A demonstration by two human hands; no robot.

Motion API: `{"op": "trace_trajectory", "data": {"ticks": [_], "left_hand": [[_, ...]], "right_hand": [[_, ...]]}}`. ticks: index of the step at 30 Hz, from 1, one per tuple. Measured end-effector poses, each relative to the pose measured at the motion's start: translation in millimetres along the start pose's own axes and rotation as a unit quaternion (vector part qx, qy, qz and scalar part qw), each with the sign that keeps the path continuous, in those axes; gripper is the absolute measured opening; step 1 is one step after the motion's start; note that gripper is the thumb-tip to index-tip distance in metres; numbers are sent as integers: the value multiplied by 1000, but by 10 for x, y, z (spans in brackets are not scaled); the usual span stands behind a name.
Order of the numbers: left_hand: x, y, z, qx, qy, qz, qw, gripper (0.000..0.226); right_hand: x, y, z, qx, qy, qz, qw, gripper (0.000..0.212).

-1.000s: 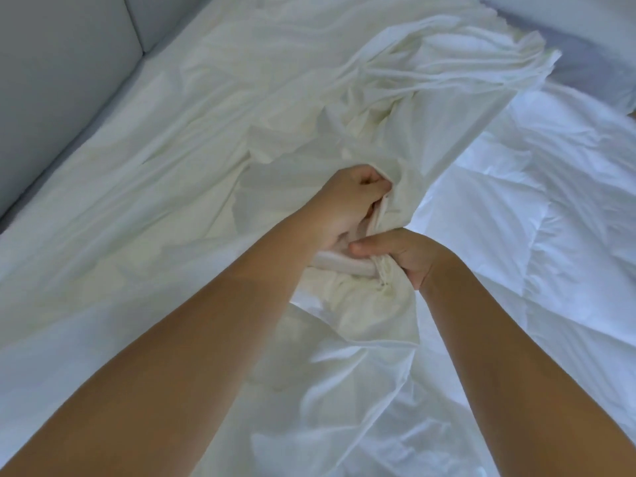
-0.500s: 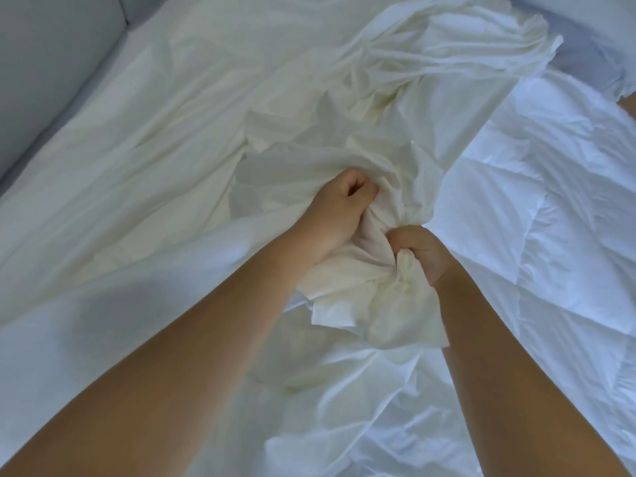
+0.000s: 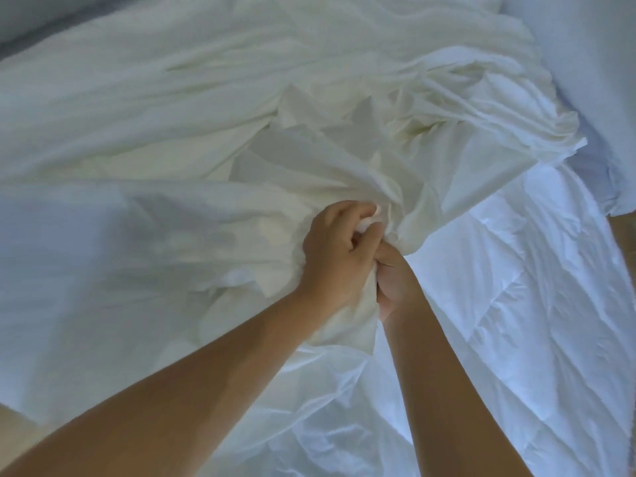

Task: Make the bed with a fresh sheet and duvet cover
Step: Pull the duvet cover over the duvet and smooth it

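A cream-white duvet cover (image 3: 344,108) lies crumpled across the left and middle of the bed, its folds gathering toward my hands. A brighter white quilted duvet (image 3: 516,304) spreads out on the right. My left hand (image 3: 339,256) is closed on a bunch of the cover's cloth. My right hand (image 3: 395,284) presses against it from the right, fingers clenched on the same bunch. Both forearms reach in from the bottom edge. What lies inside the bunched cloth is hidden.
A grey padded headboard or wall (image 3: 20,32) shows at the top left corner. A pale blue-white pillow or bedding (image 3: 585,80) sits at the top right. A strip of tan floor (image 3: 623,235) shows at the right edge.
Both hands have drawn close together and pushed further into the bunched cover; more cloth is gathered between them. The camera has shifted, so the headboard has slid almost out of view.
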State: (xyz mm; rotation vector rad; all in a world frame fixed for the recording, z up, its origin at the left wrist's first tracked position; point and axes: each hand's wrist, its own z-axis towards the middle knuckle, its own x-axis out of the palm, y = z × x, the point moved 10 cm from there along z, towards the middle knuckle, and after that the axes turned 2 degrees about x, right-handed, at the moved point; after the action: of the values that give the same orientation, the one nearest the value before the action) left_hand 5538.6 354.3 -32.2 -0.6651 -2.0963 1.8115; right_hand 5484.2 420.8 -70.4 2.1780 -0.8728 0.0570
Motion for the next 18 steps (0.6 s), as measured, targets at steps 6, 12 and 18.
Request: {"op": "trace_trajectory", "data": {"ticks": [6,12,18], "left_hand": [[-499,395,-577,-11,-116,311,943,54],[-321,218,-927,94,-51,365,925,33],[-13,712,-984,-274,98,49,955,58]], "right_hand": [[254,-68,-19,84,115,19,990,47],[-43,-155,-140,167,65,-113,977,76],[-375,-233,-328,260,51,-277,924,66]]}}
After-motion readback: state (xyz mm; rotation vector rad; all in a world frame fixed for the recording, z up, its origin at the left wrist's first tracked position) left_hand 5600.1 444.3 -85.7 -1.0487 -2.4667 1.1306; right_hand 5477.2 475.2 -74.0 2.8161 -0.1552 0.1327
